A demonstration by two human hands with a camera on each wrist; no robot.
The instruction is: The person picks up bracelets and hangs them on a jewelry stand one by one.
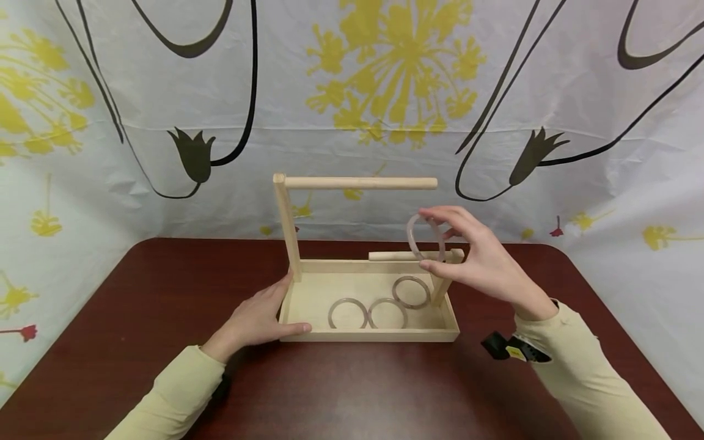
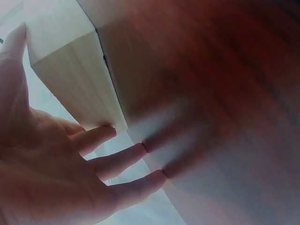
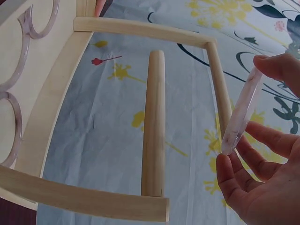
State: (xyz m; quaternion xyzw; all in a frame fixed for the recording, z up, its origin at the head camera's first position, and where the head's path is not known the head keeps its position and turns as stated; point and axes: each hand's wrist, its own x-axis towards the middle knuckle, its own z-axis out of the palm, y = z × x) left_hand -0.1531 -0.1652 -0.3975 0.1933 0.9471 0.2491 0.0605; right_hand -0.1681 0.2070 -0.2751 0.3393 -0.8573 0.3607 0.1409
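Note:
My right hand [image 1: 481, 260] pinches a pale translucent bangle [image 1: 410, 237] upright between thumb and fingers, above the right end of a wooden tray stand [image 1: 374, 335]. In the right wrist view the bangle [image 3: 241, 115] shows edge-on and overlaps the end of the tall rod [image 3: 218, 84]. My left hand [image 1: 258, 315] rests at the tray's left end. Its thumb lies on the front rim, and the left wrist view shows the other fingers [image 2: 119, 161] extended along the end wall. Three more bangles, left [image 1: 348, 300], middle [image 1: 387, 300] and back [image 1: 411, 278], lie in the tray.
The tall left post [image 1: 288, 226] carries the upper rod [image 1: 357, 183], whose free end points right. A lower rod [image 1: 387, 256] runs left from the short right post [image 1: 441, 287]. Beneath is a dark red table [image 1: 352, 391]; patterned sheeting [image 1: 308, 91] hangs behind it.

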